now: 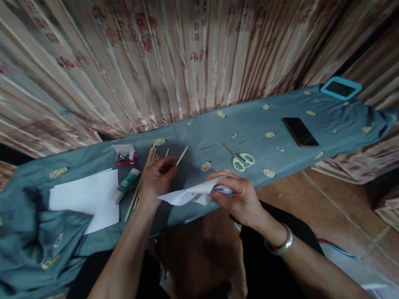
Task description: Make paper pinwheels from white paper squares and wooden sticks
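Above the near edge of the counter (pixel 250 119), my right hand (pixel 231 189) grips a folded white paper (pixel 185 196), its long axis running crosswise and its tapered end pointing left, toward my left wrist. My left hand (pixel 161 173) pinches a wooden stick (pixel 183 155), whose visible end slants away and to the right, beside the bundle of sticks (pixel 138 195). Right of that stick, a stretch of cloth (pixel 204 144) runs to the scissors (pixel 235 154), a broader one on to the phone (pixel 300 131).

Paper sheets (pixel 82 196) left of glue stick (pixel 127 184), scissors (pixel 238 159) right of sticks (pixel 137 191), phone (pixel 300 132) farther right
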A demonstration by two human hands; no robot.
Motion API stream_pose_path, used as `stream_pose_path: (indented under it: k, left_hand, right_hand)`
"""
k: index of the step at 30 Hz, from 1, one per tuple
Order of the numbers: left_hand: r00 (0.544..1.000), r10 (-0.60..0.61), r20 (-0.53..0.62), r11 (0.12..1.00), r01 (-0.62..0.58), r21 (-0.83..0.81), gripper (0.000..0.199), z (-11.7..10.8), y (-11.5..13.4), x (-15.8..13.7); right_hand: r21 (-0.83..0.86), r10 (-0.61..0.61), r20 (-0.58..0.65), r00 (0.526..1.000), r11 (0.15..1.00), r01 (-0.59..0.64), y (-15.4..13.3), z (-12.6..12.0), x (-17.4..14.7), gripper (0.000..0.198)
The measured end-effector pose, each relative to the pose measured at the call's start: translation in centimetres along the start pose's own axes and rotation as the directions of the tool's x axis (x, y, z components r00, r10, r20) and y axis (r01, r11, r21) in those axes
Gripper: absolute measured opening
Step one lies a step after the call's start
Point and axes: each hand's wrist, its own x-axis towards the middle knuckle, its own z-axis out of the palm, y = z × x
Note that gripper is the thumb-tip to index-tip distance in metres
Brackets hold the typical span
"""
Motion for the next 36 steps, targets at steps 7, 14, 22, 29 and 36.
stream_pose_path:
  k: [7,14,22,29,36]
  left_hand:
    - [0.988,-0.042,0.151,0.964,0.079,-0.254,0.023,0.1,5.3,-4.6]
    - [0.986,0.029,0.166,0.951,0.024,-0.309,0.019,0.1,7.2,-5.5]
    - [0.985,0.096,0.143,0.946,-0.045,-0.322,0.011,-0.2,7.7,-6.1]
    - [0.984,0.139,0.11,0.94,-0.097,-0.326,0.01,0.0,7.6,-6.2]
    - [0.993,0.038,0.115,0.963,-0.005,-0.268,0.014,0.0,7.8,-6.3]
  right_hand:
    - [-0.015,-0.045,-0.098,0.994,0.999,0.044,-1.1,-1.3,0.3,0.008]
    - [-0.094,-0.166,-0.144,0.976,0.984,0.153,-1.4,-1.4,0.2,0.011]
    - [-0.212,-0.245,-0.136,0.96,0.954,0.214,-2.2,-2.3,0.1,0.017]
    - [-0.252,-0.228,-0.088,0.97,0.947,0.2,-2.5,-2.6,-0.4,0.02]
    - [-0.229,-0.197,-0.076,0.977,0.958,0.175,-2.9,-2.7,-0.8,0.023]
